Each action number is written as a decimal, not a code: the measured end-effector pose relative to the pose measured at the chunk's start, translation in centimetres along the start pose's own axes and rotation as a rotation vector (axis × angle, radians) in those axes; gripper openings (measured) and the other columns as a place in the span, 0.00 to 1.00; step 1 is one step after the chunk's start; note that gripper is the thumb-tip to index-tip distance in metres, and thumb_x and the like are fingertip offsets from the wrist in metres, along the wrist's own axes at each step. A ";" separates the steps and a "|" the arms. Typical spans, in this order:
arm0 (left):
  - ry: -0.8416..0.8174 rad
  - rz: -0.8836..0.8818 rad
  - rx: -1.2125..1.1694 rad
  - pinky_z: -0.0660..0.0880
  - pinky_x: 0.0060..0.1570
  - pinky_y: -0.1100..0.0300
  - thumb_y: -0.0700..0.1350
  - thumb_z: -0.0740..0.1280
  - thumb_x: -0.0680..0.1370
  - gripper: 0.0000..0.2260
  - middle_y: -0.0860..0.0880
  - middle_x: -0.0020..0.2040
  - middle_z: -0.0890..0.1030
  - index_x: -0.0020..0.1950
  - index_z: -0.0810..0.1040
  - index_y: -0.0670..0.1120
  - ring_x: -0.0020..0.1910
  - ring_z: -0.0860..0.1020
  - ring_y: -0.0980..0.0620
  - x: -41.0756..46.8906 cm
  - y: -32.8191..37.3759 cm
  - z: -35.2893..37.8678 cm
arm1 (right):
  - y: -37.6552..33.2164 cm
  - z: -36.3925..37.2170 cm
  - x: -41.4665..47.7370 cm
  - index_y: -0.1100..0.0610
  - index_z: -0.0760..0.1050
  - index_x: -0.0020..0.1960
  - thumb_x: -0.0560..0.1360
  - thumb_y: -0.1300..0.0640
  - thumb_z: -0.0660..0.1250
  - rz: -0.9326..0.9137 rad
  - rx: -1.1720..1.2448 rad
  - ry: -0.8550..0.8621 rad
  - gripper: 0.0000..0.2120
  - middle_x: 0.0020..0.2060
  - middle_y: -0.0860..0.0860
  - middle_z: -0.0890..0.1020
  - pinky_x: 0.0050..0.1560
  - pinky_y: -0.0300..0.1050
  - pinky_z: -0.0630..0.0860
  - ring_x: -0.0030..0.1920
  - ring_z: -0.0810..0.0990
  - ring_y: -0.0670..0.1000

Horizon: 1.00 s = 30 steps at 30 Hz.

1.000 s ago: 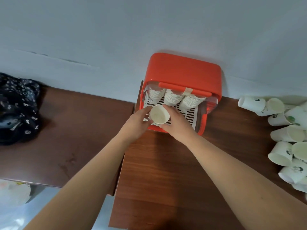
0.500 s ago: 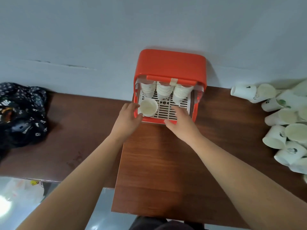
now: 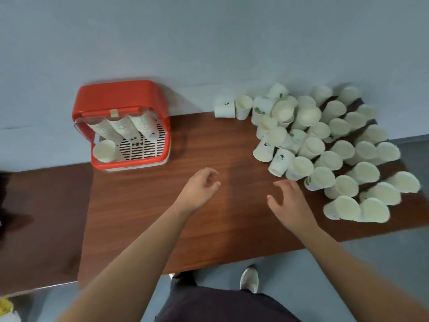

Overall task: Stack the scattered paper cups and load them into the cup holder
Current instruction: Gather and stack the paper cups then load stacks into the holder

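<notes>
Dozens of paper cups [image 3: 308, 117] lie tumbled on their sides at the right end of the table [image 3: 209, 140] in the head view, well apart from the red cup holder [image 3: 120, 96]. The holder has three stacks, and one loose cup [image 3: 104, 151] sits on its grille. The left hand [image 3: 202, 187] and right hand [image 3: 287, 201] hover empty, fingers loosely curled. A hasty reach into the pile could probably roll cups off the near edge, since several lie close to it.

bare tabletop [image 3: 232, 145] centre, cup pile [image 3: 325, 145] right
</notes>
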<state>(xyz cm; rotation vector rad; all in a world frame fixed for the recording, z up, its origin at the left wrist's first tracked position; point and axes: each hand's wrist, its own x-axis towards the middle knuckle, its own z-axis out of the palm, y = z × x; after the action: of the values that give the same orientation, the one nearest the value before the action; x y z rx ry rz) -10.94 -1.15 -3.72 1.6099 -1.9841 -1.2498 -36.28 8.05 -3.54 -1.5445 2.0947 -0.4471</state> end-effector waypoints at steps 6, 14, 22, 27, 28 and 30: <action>-0.116 0.019 0.098 0.68 0.54 0.65 0.48 0.67 0.80 0.14 0.52 0.59 0.77 0.64 0.76 0.48 0.54 0.75 0.57 2.5 9.2 11.0 | 11.1 -6.1 -2.2 0.56 0.73 0.64 0.74 0.54 0.70 0.108 0.058 0.149 0.19 0.58 0.50 0.72 0.64 0.47 0.70 0.60 0.72 0.52; -0.088 0.067 0.249 0.68 0.66 0.51 0.46 0.72 0.75 0.24 0.44 0.68 0.68 0.70 0.72 0.43 0.69 0.67 0.45 8.0 15.4 19.8 | 18.9 -8.1 -2.1 0.61 0.72 0.64 0.71 0.53 0.74 0.257 0.009 0.299 0.26 0.61 0.58 0.72 0.62 0.54 0.71 0.61 0.70 0.58; -0.134 0.136 0.528 0.58 0.73 0.46 0.44 0.66 0.79 0.17 0.36 0.72 0.65 0.68 0.79 0.43 0.73 0.61 0.36 12.5 13.8 23.3 | 21.2 -4.9 -1.4 0.58 0.82 0.49 0.69 0.53 0.76 0.235 -0.227 0.189 0.12 0.52 0.57 0.76 0.54 0.52 0.75 0.50 0.73 0.56; -0.143 0.096 0.419 0.59 0.73 0.50 0.43 0.69 0.78 0.10 0.41 0.70 0.68 0.58 0.84 0.46 0.74 0.61 0.41 13.1 12.6 23.8 | 22.0 -4.2 -1.5 0.58 0.81 0.40 0.67 0.60 0.77 0.159 -0.301 0.223 0.05 0.44 0.55 0.76 0.50 0.49 0.76 0.45 0.73 0.55; -0.127 0.100 0.383 0.61 0.71 0.52 0.43 0.70 0.78 0.09 0.42 0.70 0.68 0.56 0.85 0.45 0.73 0.63 0.42 12.9 12.4 23.7 | 21.9 -4.4 -1.7 0.58 0.81 0.40 0.67 0.60 0.77 0.140 -0.274 0.235 0.05 0.44 0.55 0.76 0.50 0.50 0.76 0.45 0.73 0.55; -0.079 0.104 0.302 0.65 0.66 0.58 0.44 0.71 0.77 0.07 0.43 0.70 0.69 0.53 0.85 0.46 0.71 0.68 0.45 12.2 12.4 23.0 | 21.2 -4.9 -2.0 0.57 0.81 0.41 0.68 0.58 0.76 0.113 -0.174 0.281 0.05 0.47 0.54 0.75 0.52 0.50 0.76 0.47 0.71 0.54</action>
<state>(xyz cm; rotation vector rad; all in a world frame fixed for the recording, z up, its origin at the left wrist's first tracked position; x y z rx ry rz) -38.83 -2.22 -10.91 1.5815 -2.3666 -1.0285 -55.32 16.31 -10.42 -1.5196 2.4804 -0.4750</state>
